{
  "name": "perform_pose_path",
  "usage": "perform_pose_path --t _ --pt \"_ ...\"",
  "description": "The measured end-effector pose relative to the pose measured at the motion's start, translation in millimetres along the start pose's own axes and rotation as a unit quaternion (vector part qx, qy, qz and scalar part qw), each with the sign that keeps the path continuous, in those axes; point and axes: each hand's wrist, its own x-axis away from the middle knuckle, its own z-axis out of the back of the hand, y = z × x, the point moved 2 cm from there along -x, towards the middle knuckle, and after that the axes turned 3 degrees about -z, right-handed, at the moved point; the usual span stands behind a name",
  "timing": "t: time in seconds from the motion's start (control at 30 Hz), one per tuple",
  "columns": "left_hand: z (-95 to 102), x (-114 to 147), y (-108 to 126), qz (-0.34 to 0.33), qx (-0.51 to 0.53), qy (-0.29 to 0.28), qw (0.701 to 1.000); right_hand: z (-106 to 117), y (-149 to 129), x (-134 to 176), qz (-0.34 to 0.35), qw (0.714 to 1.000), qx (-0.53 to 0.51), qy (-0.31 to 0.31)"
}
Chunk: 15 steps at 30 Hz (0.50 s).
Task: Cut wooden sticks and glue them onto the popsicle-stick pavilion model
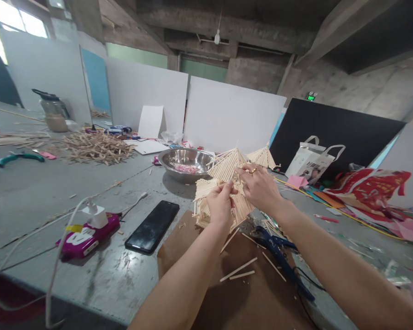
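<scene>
A small model house of pale wooden sticks (223, 167), with pointed stick roofs, stands on a brown board (223, 298). In front of its lower part is my left hand (222, 201), thumb and fingers pinched together; whatever lies between the fingertips is too small to make out. My right hand (259, 183), with a ring on one finger, has its bent fingers on the model at the roof's lower edge. Several loose sticks (239, 269) lie on the board below the hands. Right of them rests a blue glue gun (282, 261) with a dark cord.
A black phone (152, 227) and a purple power strip (89, 236) with white cables lie at left. Behind stand a metal bowl (167, 167) and a stick pile (98, 146). Green-handled pliers (20, 158) lie far left; a white bag (308, 160) and red packaging (371, 188) sit right.
</scene>
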Motion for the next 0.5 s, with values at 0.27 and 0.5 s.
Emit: perform_pose_path --t 0.27,0.5 --pt "0.1 -1.7 0.5 -0.005 -0.001 -0.003 1.000 -2.1 0.2 -0.6 0.007 1.000 0.020 -0.005" --pt "0.0 -1.6 0.0 -0.005 -0.002 -0.002 1.000 -3.9 -0.4 -1.2 0.015 1.000 0.018 -0.011"
